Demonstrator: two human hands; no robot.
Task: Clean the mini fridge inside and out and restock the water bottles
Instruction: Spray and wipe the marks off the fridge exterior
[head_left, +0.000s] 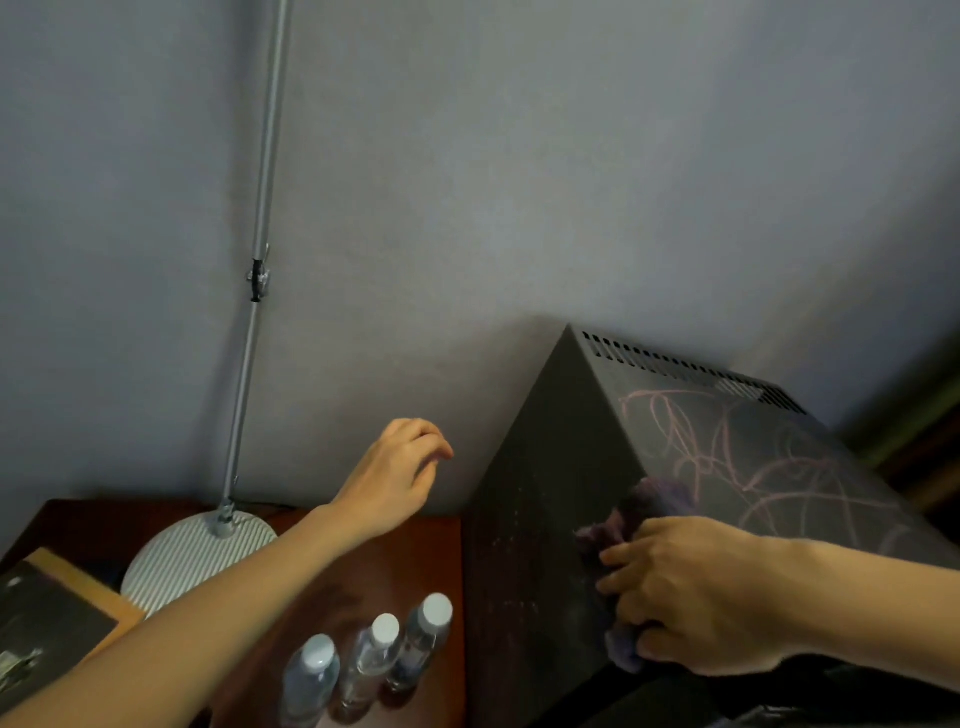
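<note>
Matte black metal mini fridge (691, 467), lower right of frame, top scrawled with pink chalk-like lines (727, 452), left side speckled; right hand (696, 597) clamped on a crumpled purple cloth (636, 512) at the top's near left edge; left hand (397, 478) mid-frame, loosely curled, holding nothing. Judgement: wipe in overlapping strokes towards the vent slots (685, 366), refolding to a clean face; steady the fridge. Three clear plastic water bottles (369, 660) wait at bottom centre on the reddish wooden table (415, 551).
</note>
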